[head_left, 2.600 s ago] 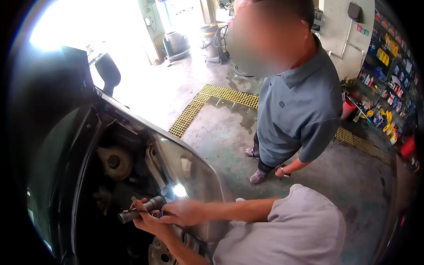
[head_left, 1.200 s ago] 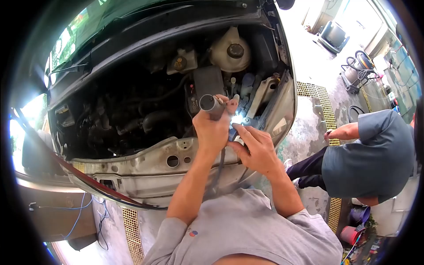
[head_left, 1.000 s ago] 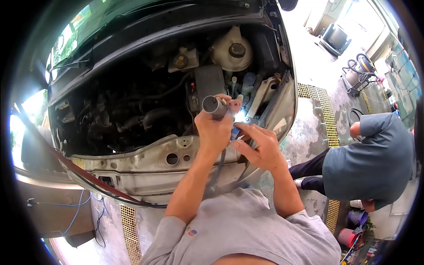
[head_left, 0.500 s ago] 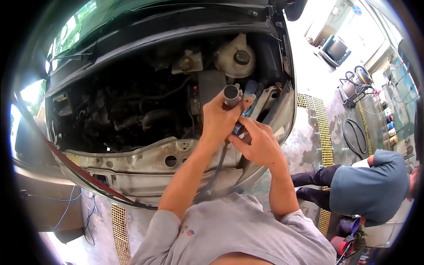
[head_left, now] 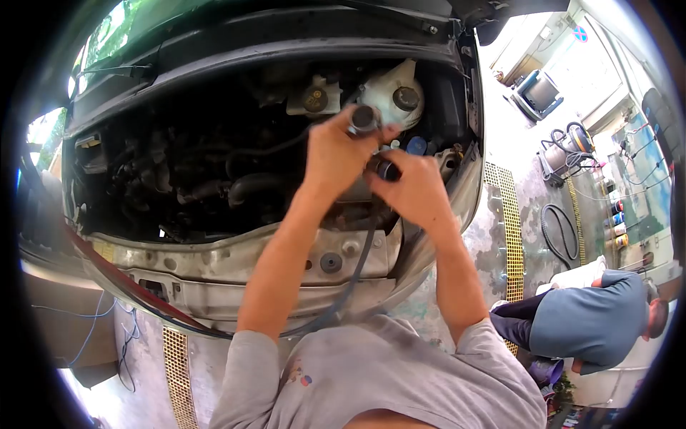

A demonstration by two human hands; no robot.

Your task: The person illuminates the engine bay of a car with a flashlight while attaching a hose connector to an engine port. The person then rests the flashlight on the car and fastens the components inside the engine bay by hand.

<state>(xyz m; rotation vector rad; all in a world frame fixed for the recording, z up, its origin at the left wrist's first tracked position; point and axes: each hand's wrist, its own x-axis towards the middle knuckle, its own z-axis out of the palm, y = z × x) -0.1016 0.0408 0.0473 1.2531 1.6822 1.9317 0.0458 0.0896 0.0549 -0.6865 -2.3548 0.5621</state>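
My left hand [head_left: 334, 154] is closed around a grey cylindrical tool [head_left: 363, 119], its round end facing up, over the open engine bay. Just right of it, my right hand [head_left: 414, 182] pinches a dark round piece [head_left: 386, 169]; the two hands nearly touch. A hose [head_left: 363, 264] runs down from between the hands and across the front panel. Behind them sits a whitish tank [head_left: 389, 93] with a dark cap [head_left: 406, 99]. A blue cap [head_left: 416, 146] shows beside my right hand. The fingertips are partly blurred.
The car's front panel [head_left: 214, 268] lies between my body and the engine [head_left: 243, 189]. At the right, a person in a grey-blue shirt [head_left: 589, 314] stands beyond a yellow floor grating [head_left: 513, 236]. Vacuum machines [head_left: 564, 150] and a coiled hose [head_left: 559, 232] are farther back.
Both hands have moved up, deeper over the engine bay, with the tool and dark piece still held. The bright light near the fingers no longer shows. The other person has moved lower in view.
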